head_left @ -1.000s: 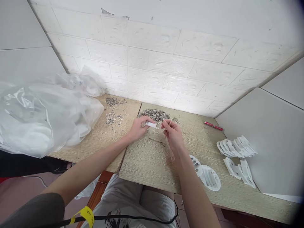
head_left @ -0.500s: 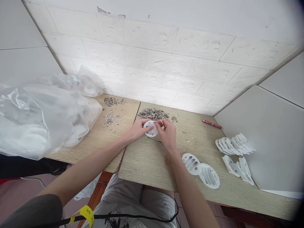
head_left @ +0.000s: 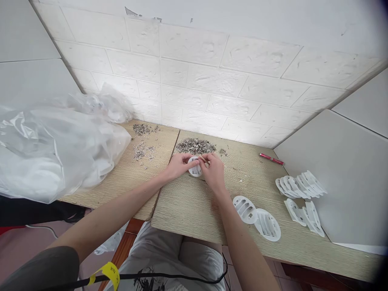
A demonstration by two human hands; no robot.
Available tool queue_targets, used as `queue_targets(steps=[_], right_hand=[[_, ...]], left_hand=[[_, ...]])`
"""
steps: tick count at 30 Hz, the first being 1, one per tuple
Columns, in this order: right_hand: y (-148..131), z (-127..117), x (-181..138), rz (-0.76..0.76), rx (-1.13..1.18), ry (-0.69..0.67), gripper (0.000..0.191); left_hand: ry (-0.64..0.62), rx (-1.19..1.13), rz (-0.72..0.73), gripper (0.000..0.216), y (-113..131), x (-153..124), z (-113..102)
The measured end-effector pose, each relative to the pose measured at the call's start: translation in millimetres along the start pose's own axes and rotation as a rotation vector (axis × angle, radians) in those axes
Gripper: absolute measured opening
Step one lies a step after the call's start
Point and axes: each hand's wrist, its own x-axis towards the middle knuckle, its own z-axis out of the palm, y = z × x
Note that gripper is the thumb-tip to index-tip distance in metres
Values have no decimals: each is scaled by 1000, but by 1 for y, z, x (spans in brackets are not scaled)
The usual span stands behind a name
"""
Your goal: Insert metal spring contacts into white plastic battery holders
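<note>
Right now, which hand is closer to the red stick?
Right. The right hand is left of the red stick, not touching it; the left hand is farther left, holding the white disc.

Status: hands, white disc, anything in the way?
Left hand holding white disc. Right hand at disc's upper right edge. Pile of small metallic parts just beyond; no visible obstruction.

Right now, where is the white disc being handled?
In the head view, the white disc is mid-frame in the left hand, the right hand at its edge, just in front of the largest parts heap.
</note>
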Motion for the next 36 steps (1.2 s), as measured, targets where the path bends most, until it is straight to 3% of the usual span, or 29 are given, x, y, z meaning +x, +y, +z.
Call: queue_targets(steps=[4, 10, 13, 19, 25, 36], right_hand=[[3, 2, 0, 85, 88, -38, 14], [7, 9, 1, 303, 442, -78, 20], [8, 9, 1, 261, 395, -69, 21], [9, 7, 3, 21, 125, -64, 19], [11, 8, 3, 14, 109, -100, 21], [6, 8, 1, 373, 521, -98, 33]], left_hand=[[37, -4, 0, 37, -4, 3, -1], [73, -18, -24, 31, -2, 5, -3], [77, -28, -66, 29, 0, 6, -4], [58, -40, -129, 31, 0, 9, -6], [37, 13, -152, 32, -1, 12, -7], [-27, -37, -133, 33, 3, 12, -9]])
